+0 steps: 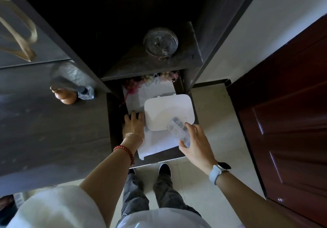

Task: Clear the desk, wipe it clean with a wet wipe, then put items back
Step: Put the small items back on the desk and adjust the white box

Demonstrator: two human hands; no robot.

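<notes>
An open drawer (pixel 115 121) holds a white rounded box (pixel 168 111) resting on white paper sheets (pixel 159 144). My left hand (pixel 133 124) lies flat inside the drawer, fingers spread, just left of the white box, holding nothing. My right hand (pixel 194 139) grips a small clear plastic case (pixel 177 128) with tiny items inside, held over the box's near right corner. The dark desk top (pixel 44 121) spreads to the left, with a small clear glass bottle (pixel 86 92) and a brown gourd-shaped ornament (pixel 66 97) standing on it.
Beads and pink threads (pixel 150 81) lie at the drawer's back. A round glass-lidded jar (pixel 160 42) sits on the shelf above. A dark red door (pixel 283 121) stands to the right over pale floor tiles (pixel 212 112). My feet are below the drawer front.
</notes>
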